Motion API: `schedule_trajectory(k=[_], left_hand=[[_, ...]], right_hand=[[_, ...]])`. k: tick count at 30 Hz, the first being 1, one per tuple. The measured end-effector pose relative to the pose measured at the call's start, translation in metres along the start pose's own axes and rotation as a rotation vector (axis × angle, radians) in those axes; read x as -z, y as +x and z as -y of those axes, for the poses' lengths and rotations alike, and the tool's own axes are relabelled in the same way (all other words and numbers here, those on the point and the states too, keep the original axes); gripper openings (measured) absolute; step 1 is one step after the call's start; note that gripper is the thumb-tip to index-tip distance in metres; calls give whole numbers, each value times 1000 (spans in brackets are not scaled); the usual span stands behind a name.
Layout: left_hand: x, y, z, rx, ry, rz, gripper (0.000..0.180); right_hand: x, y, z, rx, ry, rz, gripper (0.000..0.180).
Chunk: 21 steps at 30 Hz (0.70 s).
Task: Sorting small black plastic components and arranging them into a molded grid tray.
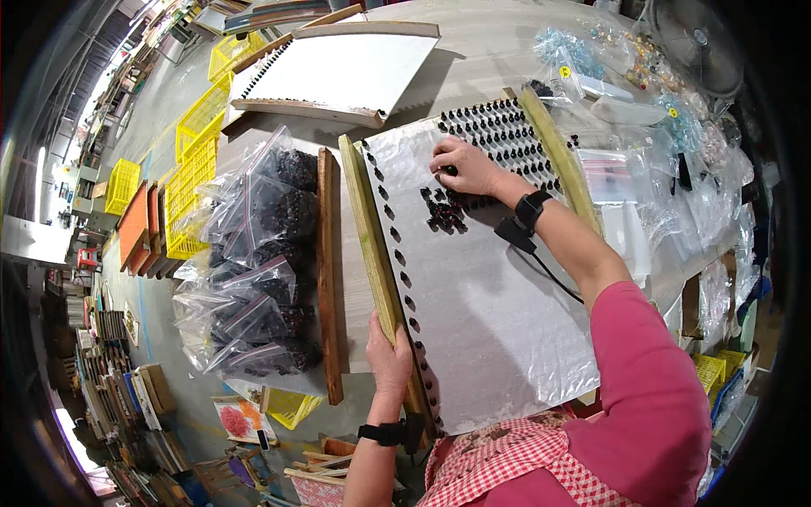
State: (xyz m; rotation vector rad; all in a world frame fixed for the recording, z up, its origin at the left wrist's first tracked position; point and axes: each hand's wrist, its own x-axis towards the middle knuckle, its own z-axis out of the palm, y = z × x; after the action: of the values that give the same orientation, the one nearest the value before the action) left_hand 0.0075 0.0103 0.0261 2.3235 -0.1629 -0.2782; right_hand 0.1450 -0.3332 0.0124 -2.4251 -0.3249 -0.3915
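A board covered with a shiny white sheet [486,329] lies in front of me, with a wooden rail [372,232] along its left side and another rail [562,160] on its right. My left hand [390,359] is wrapped round the near part of the left rail. Over the upper part of the sheet, my right hand [465,167] has its fingers pinched on a small black piece [450,171]. Just below it sits a loose pile of small black pieces [443,213]. Similar pieces stand in rows [503,127] at the upper right, and a single column [395,233] runs beside the left rail.
Clear zip bags of dark pieces [283,220] are heaped to the left, beside a wooden strip [329,279]. A second white board [346,72] rests farther back. Plastic bags [701,186] crowd the right side. Yellow crates [193,190] stand on the floor.
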Motion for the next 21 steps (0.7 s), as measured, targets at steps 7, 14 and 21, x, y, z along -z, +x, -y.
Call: schedule_trajectory(k=[7, 14, 21], left_hand=[[2, 2, -7, 27, -61, 11, 45], [5, 2, -15, 39, -67, 31, 45], [0, -4, -6, 21, -13, -3, 45]], right_hand=[[32, -39, 25, -41, 24, 136, 16], [49, 27, -20, 56, -348, -149, 34], [24, 38, -67, -231, -409, 21, 35]])
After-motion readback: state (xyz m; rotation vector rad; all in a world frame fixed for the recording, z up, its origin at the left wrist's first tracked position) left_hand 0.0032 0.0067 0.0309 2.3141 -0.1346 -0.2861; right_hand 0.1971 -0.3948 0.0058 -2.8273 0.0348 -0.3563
